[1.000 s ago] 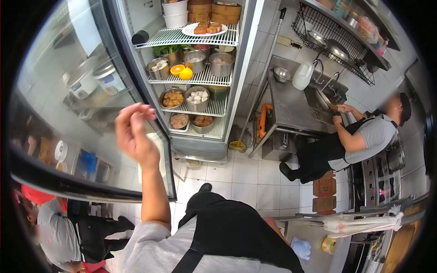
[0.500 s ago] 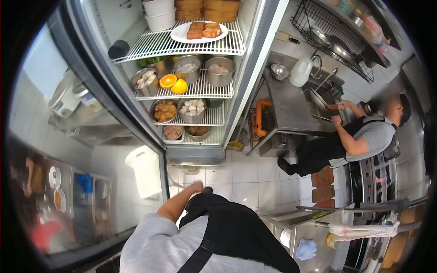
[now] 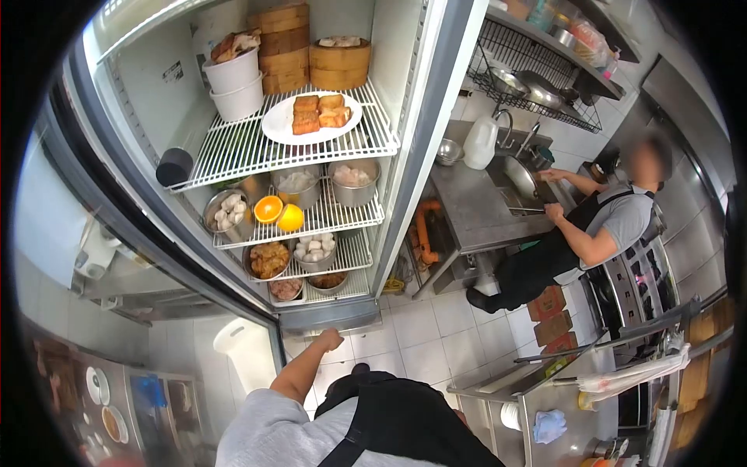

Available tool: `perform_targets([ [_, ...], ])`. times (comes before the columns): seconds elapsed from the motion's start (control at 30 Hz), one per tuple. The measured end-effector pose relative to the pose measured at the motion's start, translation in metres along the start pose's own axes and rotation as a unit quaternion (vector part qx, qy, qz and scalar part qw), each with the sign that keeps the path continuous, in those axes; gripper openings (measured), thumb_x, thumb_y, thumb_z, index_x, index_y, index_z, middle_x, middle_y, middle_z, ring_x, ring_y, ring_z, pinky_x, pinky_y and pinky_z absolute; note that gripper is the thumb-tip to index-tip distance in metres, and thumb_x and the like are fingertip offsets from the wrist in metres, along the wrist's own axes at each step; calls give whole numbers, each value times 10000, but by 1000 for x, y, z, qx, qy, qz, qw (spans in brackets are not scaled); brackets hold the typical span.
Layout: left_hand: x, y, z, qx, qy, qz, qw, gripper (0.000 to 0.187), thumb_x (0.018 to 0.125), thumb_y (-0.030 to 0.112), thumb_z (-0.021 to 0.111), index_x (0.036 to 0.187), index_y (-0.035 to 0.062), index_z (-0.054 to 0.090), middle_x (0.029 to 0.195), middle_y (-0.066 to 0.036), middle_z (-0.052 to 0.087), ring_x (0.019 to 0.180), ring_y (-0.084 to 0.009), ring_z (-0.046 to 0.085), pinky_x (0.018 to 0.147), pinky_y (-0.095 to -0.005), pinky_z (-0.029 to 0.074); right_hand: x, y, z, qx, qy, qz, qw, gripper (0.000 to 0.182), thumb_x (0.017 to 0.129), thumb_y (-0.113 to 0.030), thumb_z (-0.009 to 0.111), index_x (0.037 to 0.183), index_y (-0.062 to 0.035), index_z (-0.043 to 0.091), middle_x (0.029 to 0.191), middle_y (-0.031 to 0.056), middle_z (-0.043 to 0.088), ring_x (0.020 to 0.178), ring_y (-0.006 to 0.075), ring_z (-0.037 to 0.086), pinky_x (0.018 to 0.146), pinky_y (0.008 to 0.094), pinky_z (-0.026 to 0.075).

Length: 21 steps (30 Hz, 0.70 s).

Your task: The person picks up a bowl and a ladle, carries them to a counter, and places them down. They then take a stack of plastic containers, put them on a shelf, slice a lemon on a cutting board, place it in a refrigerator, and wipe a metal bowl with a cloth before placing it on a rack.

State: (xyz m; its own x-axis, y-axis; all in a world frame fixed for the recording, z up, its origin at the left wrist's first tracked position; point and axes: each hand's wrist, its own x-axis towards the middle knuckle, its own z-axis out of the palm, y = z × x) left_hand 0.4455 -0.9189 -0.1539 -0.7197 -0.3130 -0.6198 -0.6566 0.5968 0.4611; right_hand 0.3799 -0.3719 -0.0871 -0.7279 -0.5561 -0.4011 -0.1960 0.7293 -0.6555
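Observation:
My left hand is closed in front of the fridge's lower edge; whether its curled fingers hold anything is hidden. My right hand is out of sight. Above it, the open fridge holds a white plate with browned blocks on its upper wire shelf. Below sit orange halves among metal pots of pale food. Farther down are a bowl of brown pieces and a pot of white balls.
Bamboo steamers and stacked white tubs stand at the fridge's top. The glass door is at left. A co-worker holds a pan at the sink, right. A steel counter stands at lower right.
The view has tilted up, showing more of the upper shelf. My left hand has moved slightly down in view. The co-worker's head has turned.

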Motion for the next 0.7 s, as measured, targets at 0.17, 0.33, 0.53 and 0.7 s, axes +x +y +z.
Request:
perform_targets([
  [0.17, -8, 39, -7, -245, -69, -46, 966, 331, 888, 294, 557, 981, -16, 627, 859, -160, 673, 681, -242, 669, 569, -376, 569, 0, -13, 7, -58, -37, 31, 997, 302, 796, -350, 563, 925, -88, 638, 939, 160, 665, 892, 345, 633, 772, 460, 488],
  [0.33, -53, 124, -54, -401, -179, 96, 893, 272, 934, 241, 530, 1070, 10, 580, 955, -156, 661, 785, -236, 672, 643, -370, 566, 5, -51, -8, -226, -143, 28, 963, 311, 778, -347, 589, 965, -101, 623, 936, 135, 673, 903, 334, 634, 776, 457, 488],
  [0.53, -178, 223, -205, -416, -136, 369, 820, 262, 964, 132, 477, 1168, -23, 529, 1009, -153, 652, 893, -225, 650, 742, -343, 540, 50, 34, 21, -195, -123, -42, 972, 314, 734, -321, 585, 970, -121, 642, 896, 139, 656, 865, 332, 626, 721, 437, 509],
  [0.7, -239, 241, -272, -430, -4, 456, 779, 225, 939, 85, 516, 1131, -27, 554, 943, -151, 665, 852, -221, 653, 720, -329, 540, 80, 3, 12, -196, -31, -43, 979, 254, 730, -233, 566, 918, -94, 665, 921, 146, 655, 929, 328, 618, 764, 420, 513],
])
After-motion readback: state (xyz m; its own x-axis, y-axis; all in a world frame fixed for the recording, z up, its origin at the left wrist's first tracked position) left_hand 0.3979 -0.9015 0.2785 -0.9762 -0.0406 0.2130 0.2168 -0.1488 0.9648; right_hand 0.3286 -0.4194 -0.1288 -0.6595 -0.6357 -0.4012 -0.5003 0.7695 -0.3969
